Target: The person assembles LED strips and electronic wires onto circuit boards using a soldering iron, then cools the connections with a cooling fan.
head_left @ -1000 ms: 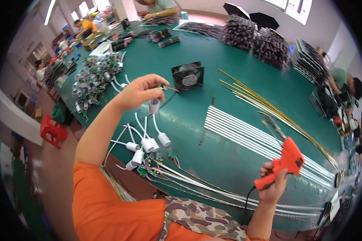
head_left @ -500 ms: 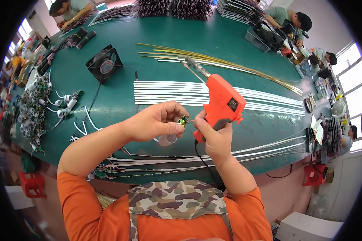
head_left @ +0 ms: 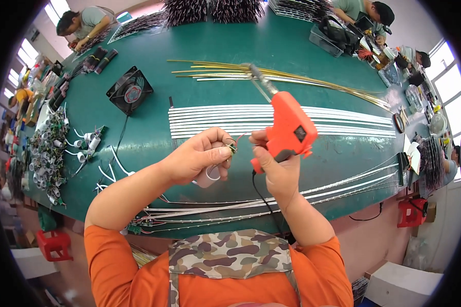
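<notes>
My left hand (head_left: 204,157) is closed, pinching a small green circuit board (head_left: 232,147) between thumb and fingers. A short red wire (head_left: 241,137) sticks out from the board toward my right hand. Just under my left fingers hangs a white plastic cylinder (head_left: 208,176); its link to the board is hidden. My right hand (head_left: 277,171) is wrapped round the grip of a red soldering gun (head_left: 293,125), whose metal tip points up and away over the table. Between the right fingertips and the red wire there is a small gap.
White strips (head_left: 230,123) lie beyond my hands, with brass-coloured rods (head_left: 220,68) behind them. A black fan (head_left: 130,91) stands at left, near a heap of boards with white cylinders (head_left: 46,153). Wired strips (head_left: 230,205) run along the near edge. Other people work at the far corners.
My right hand has moved slightly right with the soldering gun, away from the red wire it was touching. My left hand has shifted a little left with the board, and the view has moved slightly.
</notes>
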A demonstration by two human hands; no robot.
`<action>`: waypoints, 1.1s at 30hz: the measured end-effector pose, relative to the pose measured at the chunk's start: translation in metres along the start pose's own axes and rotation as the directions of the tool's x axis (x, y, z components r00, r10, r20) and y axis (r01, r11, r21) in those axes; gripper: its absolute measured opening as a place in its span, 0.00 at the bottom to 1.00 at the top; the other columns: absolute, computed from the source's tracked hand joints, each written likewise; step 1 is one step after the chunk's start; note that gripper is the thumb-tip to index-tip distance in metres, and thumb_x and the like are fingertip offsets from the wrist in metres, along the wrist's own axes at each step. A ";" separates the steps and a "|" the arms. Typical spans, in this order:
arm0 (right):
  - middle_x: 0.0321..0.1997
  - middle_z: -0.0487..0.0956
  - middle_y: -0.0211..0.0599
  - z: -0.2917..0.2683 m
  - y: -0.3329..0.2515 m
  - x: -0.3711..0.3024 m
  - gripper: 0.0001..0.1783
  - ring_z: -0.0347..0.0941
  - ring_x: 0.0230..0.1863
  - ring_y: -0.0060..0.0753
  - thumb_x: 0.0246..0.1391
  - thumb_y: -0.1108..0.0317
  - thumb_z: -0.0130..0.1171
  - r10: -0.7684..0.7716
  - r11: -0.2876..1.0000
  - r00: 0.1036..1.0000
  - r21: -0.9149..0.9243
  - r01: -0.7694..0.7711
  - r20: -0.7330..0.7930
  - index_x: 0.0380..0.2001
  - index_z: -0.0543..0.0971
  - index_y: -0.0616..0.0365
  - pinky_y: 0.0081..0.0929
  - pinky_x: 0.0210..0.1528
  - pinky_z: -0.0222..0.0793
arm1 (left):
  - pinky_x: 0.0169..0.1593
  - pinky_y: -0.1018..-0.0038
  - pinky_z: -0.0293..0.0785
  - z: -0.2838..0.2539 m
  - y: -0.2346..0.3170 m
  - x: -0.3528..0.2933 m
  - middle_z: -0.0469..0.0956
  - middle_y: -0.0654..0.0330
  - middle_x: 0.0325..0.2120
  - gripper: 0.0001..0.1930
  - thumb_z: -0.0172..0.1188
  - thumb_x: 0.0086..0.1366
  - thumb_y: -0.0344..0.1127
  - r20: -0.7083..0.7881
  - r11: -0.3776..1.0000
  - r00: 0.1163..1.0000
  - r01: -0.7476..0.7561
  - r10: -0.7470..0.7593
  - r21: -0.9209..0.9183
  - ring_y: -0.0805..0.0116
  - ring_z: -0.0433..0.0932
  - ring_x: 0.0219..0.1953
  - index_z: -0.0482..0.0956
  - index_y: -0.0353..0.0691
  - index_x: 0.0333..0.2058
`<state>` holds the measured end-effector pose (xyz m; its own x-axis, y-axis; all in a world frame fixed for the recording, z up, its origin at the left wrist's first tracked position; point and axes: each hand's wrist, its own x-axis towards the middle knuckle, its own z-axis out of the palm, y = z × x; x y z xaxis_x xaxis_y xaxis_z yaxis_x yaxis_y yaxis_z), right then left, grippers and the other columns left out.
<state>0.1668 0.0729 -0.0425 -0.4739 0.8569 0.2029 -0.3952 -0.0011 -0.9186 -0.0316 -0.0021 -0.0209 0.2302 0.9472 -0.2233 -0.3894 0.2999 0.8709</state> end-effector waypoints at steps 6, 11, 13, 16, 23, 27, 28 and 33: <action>0.44 0.76 0.38 0.015 0.001 -0.009 0.21 0.75 0.42 0.26 0.55 0.76 0.61 0.074 0.991 0.977 0.095 -0.095 0.201 0.52 0.70 0.65 0.25 0.41 0.74 | 0.34 0.71 0.77 0.015 -0.005 0.003 0.74 0.59 0.29 0.13 0.57 0.67 0.40 -0.009 0.996 1.000 0.007 -0.008 -0.083 0.71 0.77 0.28 0.64 0.39 0.39; 0.47 0.76 0.36 0.012 0.001 -0.010 0.22 0.72 0.48 0.28 0.53 0.78 0.62 0.056 0.998 0.979 0.020 -0.061 0.196 0.51 0.70 0.62 0.27 0.50 0.69 | 0.32 0.71 0.77 0.013 -0.003 0.005 0.75 0.58 0.29 0.14 0.58 0.67 0.40 -0.001 0.997 0.998 0.059 -0.060 -0.051 0.71 0.77 0.26 0.64 0.39 0.40; 0.47 0.76 0.36 0.012 0.001 -0.010 0.22 0.73 0.47 0.28 0.53 0.78 0.62 0.020 0.999 0.979 -0.030 -0.014 0.204 0.51 0.70 0.63 0.27 0.49 0.70 | 0.31 0.71 0.77 0.014 0.000 0.005 0.75 0.59 0.29 0.15 0.59 0.67 0.41 0.004 0.998 0.998 0.063 -0.063 -0.022 0.72 0.77 0.26 0.64 0.39 0.40; 0.46 0.76 0.35 0.012 0.000 -0.012 0.19 0.73 0.44 0.26 0.53 0.78 0.62 0.026 1.000 0.984 0.001 -0.027 0.175 0.49 0.71 0.63 0.25 0.46 0.70 | 0.31 0.72 0.77 0.016 0.004 0.005 0.75 0.59 0.28 0.15 0.59 0.66 0.41 0.021 0.998 0.997 0.069 -0.069 0.010 0.72 0.77 0.26 0.64 0.39 0.40; 0.37 0.76 0.30 0.002 0.001 -0.010 0.15 0.72 0.37 0.21 0.53 0.77 0.63 -0.071 0.995 0.994 -0.063 0.076 0.080 0.44 0.73 0.62 0.21 0.39 0.69 | 0.29 0.75 0.75 0.014 0.006 -0.001 0.74 0.62 0.26 0.12 0.52 0.70 0.39 0.001 0.997 0.997 0.075 -0.075 0.011 0.75 0.75 0.26 0.66 0.40 0.46; 0.32 0.75 0.26 0.002 -0.002 -0.009 0.15 0.71 0.34 0.18 0.53 0.74 0.64 0.022 0.998 1.000 0.057 -0.023 0.014 0.43 0.72 0.61 0.20 0.38 0.68 | 0.29 0.74 0.77 0.012 0.010 -0.004 0.74 0.62 0.24 0.12 0.52 0.70 0.39 0.020 0.998 0.998 0.062 -0.063 0.030 0.74 0.75 0.25 0.67 0.42 0.47; 0.32 0.75 0.26 0.002 -0.002 -0.009 0.15 0.71 0.34 0.19 0.53 0.74 0.64 0.019 0.998 0.999 0.056 -0.021 0.033 0.42 0.72 0.61 0.20 0.38 0.68 | 0.31 0.74 0.75 0.010 0.010 -0.004 0.74 0.63 0.26 0.13 0.54 0.69 0.38 0.037 0.995 0.996 0.085 -0.087 0.053 0.75 0.75 0.27 0.68 0.41 0.47; 0.32 0.75 0.27 0.011 -0.005 -0.009 0.12 0.71 0.32 0.17 0.51 0.76 0.65 0.011 1.000 1.000 -0.021 -0.012 -0.028 0.38 0.74 0.60 0.18 0.34 0.67 | 0.33 0.71 0.72 0.031 0.020 -0.001 0.73 0.61 0.34 0.16 0.66 0.57 0.32 0.001 0.750 0.994 -0.085 0.112 0.655 0.69 0.76 0.35 0.73 0.37 0.42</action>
<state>0.1642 0.0599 -0.0362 -0.4556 0.8712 0.1829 -0.3728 -0.0002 -0.9279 -0.0122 -0.0005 0.0105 0.1856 0.9748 -0.1241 0.2727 0.0702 0.9595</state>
